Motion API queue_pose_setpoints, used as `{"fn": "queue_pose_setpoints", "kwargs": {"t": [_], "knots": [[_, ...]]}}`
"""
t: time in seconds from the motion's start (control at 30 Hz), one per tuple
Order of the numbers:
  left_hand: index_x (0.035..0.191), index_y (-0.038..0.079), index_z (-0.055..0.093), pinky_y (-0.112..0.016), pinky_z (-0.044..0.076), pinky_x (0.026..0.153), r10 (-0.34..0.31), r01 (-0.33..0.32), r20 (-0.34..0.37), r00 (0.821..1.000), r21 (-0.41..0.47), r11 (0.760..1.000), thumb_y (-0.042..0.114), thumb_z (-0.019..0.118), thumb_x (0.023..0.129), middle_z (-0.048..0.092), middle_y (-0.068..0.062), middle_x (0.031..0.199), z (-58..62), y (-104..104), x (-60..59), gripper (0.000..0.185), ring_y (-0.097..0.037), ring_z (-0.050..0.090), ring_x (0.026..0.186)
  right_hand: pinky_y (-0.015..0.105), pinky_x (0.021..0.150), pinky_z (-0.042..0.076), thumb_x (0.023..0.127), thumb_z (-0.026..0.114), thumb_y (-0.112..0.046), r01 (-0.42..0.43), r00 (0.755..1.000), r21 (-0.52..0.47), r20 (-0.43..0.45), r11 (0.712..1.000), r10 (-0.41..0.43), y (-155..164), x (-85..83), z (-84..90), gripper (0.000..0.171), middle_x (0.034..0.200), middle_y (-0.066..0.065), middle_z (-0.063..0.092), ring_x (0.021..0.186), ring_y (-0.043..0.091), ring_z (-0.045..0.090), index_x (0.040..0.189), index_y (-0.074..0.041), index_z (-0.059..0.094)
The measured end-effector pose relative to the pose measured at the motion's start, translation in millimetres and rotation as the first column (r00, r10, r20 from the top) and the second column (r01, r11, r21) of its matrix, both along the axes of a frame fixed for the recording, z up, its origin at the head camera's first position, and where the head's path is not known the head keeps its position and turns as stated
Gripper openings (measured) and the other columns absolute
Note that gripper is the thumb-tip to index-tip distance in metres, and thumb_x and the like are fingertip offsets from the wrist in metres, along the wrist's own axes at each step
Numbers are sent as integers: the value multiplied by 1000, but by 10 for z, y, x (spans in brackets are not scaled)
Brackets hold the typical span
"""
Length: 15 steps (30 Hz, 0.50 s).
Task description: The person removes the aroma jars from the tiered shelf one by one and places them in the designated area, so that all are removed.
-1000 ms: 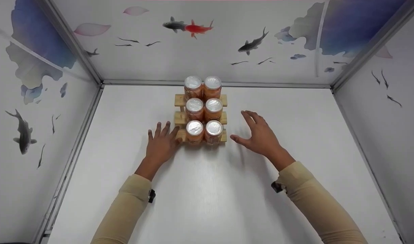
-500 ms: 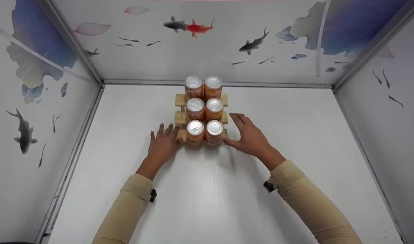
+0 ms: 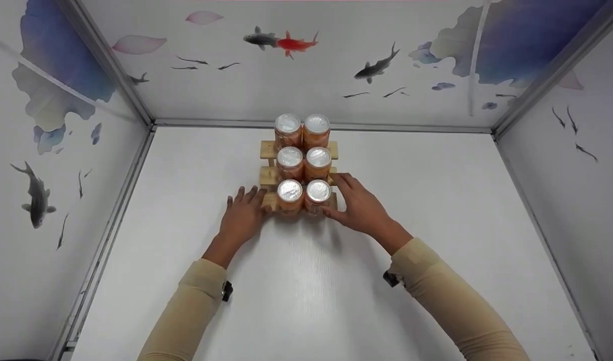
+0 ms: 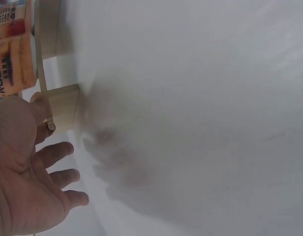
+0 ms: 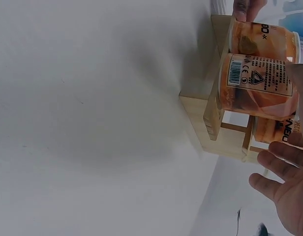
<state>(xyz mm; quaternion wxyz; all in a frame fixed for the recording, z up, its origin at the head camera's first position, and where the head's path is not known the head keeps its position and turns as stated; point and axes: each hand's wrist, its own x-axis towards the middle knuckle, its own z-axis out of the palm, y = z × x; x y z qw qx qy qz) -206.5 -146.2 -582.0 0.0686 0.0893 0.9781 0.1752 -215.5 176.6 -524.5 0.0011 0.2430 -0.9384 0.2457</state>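
A stepped wooden rack (image 3: 268, 175) stands at the back middle of the table, carrying two orange-labelled cans with silvery lids on each of its three tiers. My left hand (image 3: 241, 218) pinches the left end of the lowest shelf between thumb and index finger, the other fingers spread, as the left wrist view shows around the shelf end (image 4: 63, 105). On the right, my right hand (image 3: 362, 208) is at the front-right can (image 3: 317, 204), thumb by its front and fingers extended behind. In the right wrist view the thumb overlaps that can's upper part (image 5: 259, 83), which still sits on the shelf.
Beside it on the lowest tier is the front-left can (image 3: 289, 200). The two rear cans (image 3: 288, 134) stand highest, close to the back wall (image 3: 196, 95). Fish-patterned panels enclose the white table (image 3: 306, 301) on the left, back and right.
My right hand has moved left from the table's right side up to the front-right can. The left hand keeps its place at the rack's lowest shelf; the cans have not moved.
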Motion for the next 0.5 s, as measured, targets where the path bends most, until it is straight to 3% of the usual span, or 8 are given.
{"fn": "queue_pose_setpoints", "kwargs": {"t": [0.23, 0.5], "knots": [[166, 8, 48, -77, 31, 128, -6, 8, -43, 999, 47, 999, 38, 55, 117, 48, -22, 172, -45, -12, 2, 58, -52, 34, 165, 57, 110, 60, 101, 81, -54, 9, 1000, -14, -4, 1000, -9, -48, -13, -44, 84, 155, 15, 57, 138, 36, 66, 163, -11, 45], [169, 8, 44, -71, 29, 133, 10, -11, 12, 1000, 68, 998, 39, 54, 118, 48, -20, 172, -51, -14, -13, 60, -48, 33, 167, 55, 108, 61, 99, 83, -53, -12, 1000, -46, -13, 999, 12, -116, -13, -79, 79, 150, 14, 60, 134, 34, 69, 157, -9, 51]]}}
